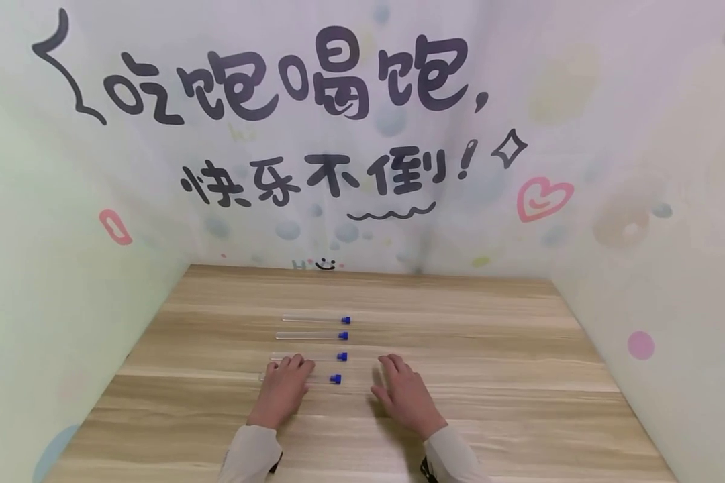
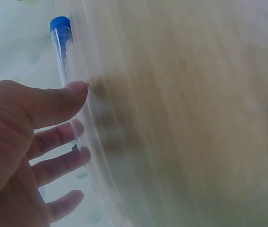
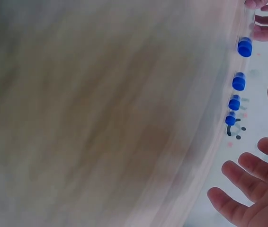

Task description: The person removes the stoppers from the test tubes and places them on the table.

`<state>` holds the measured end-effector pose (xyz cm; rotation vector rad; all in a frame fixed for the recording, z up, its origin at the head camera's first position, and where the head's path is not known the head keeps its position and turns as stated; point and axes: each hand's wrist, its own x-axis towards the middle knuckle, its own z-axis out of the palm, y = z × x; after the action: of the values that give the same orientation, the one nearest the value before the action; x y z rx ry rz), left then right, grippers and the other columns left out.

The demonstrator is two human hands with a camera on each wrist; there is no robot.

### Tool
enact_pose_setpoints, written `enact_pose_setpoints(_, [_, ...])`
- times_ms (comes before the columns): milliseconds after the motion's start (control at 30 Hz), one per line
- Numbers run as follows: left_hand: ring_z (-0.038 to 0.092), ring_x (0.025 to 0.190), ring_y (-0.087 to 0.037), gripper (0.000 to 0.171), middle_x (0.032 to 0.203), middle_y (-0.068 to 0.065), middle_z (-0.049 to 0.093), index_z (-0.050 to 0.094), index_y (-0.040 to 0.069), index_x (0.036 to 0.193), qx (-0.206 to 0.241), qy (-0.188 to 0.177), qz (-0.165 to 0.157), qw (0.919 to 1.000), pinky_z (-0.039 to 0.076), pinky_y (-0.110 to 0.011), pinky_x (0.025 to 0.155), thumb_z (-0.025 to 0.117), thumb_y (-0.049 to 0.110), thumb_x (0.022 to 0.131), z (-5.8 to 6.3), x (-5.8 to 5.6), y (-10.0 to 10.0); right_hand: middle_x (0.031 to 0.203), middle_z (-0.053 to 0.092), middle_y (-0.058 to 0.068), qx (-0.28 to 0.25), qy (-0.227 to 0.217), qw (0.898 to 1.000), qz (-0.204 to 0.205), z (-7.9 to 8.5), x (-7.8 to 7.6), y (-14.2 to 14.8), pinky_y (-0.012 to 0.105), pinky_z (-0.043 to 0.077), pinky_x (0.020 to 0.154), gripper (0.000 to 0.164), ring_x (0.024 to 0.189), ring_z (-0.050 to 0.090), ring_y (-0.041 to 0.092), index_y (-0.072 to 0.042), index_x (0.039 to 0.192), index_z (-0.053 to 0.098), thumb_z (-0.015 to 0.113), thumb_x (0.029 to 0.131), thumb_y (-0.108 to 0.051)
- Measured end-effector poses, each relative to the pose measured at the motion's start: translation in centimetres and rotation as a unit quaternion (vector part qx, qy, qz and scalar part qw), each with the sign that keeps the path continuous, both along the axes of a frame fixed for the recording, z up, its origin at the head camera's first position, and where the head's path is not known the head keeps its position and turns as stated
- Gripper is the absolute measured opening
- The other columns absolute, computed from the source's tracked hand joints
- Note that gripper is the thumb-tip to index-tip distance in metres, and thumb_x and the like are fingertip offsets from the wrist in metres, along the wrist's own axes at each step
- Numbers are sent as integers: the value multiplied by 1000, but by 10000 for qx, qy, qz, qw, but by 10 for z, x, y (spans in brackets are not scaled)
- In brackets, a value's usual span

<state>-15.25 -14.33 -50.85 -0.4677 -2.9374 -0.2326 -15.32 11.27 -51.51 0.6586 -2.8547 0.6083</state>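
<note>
Several clear tubes with blue caps lie in a row on the wooden table, caps to the right. My left hand (image 1: 282, 390) is over the left part of the nearest tube (image 1: 335, 379), its fingertips close to the second tube (image 1: 342, 357). In the left wrist view, a capped tube (image 2: 62, 40) runs behind the thumb; thumb and fingers stay apart, and whether they touch it is unclear. My right hand (image 1: 406, 396) is right of the caps, fingers spread and slightly bent, holding nothing. Farther back lie a third tube (image 1: 311, 335) and the farthest tube (image 1: 314, 318).
A wooden table (image 1: 519, 376) spans the space before me. Pale printed walls (image 1: 658, 201) enclose its back and both sides, the back wall (image 1: 362, 235) carrying large dark lettering.
</note>
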Motion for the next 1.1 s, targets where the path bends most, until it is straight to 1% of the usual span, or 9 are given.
enact_pose_setpoints(267, [57, 89, -26, 18, 97, -7, 61, 63, 11, 98, -34, -254, 90, 9996, 42, -47, 78, 72, 14, 82, 3, -2, 1, 125, 54, 16, 106, 132, 9998, 84, 2, 4, -9, 46, 52, 80, 50, 109, 58, 31, -2, 130, 47, 64, 90, -28])
enact_pose_setpoints(400, [57, 89, -26, 18, 97, -7, 61, 63, 11, 97, -28, -278, 122, 9995, 42, -47, 78, 72, 14, 82, 2, -3, 1, 125, 53, 15, 153, 112, 9997, 136, 2, 4, -12, 45, 52, 80, 50, 108, 58, 30, -2, 129, 47, 65, 89, -26])
enact_pose_setpoints(667, [56, 90, -28, 18, 97, -9, 60, 62, 10, 96, 195, -435, 244, 9986, 42, -51, 81, 72, 13, 82, 0, -4, -6, 125, 54, 15, 250, 155, 9993, 243, 2, 4, -16, 44, 52, 79, 51, 107, 59, 29, -2, 129, 47, 66, 88, -26])
enact_pose_setpoints(833, [54, 85, -26, 17, 91, -7, 59, 61, 11, 92, 104, -315, 187, 9993, 42, -47, 77, 74, 12, 81, 0, -6, -7, 125, 53, 15, 267, 200, 9992, 241, 2, 4, -17, 44, 52, 80, 52, 107, 59, 29, -2, 130, 47, 66, 88, -26])
enact_pose_setpoints(933, [54, 84, -25, 16, 89, -6, 58, 60, 11, 89, 90, -302, 155, 9994, 42, -47, 76, 74, 10, 80, 0, -6, -6, 125, 53, 15, 283, 209, 9990, 262, 3, 4, -18, 44, 52, 80, 52, 108, 59, 29, -2, 130, 46, 66, 88, -26])
enact_pose_setpoints(1100, [55, 84, -25, 16, 89, -5, 60, 61, 12, 90, 40, -456, 134, 9989, 43, -47, 76, 73, 9, 81, 0, -4, -6, 126, 53, 15, 319, 185, 9991, 228, 5, 3, -19, 44, 52, 81, 53, 109, 58, 29, -2, 130, 46, 66, 88, -26])
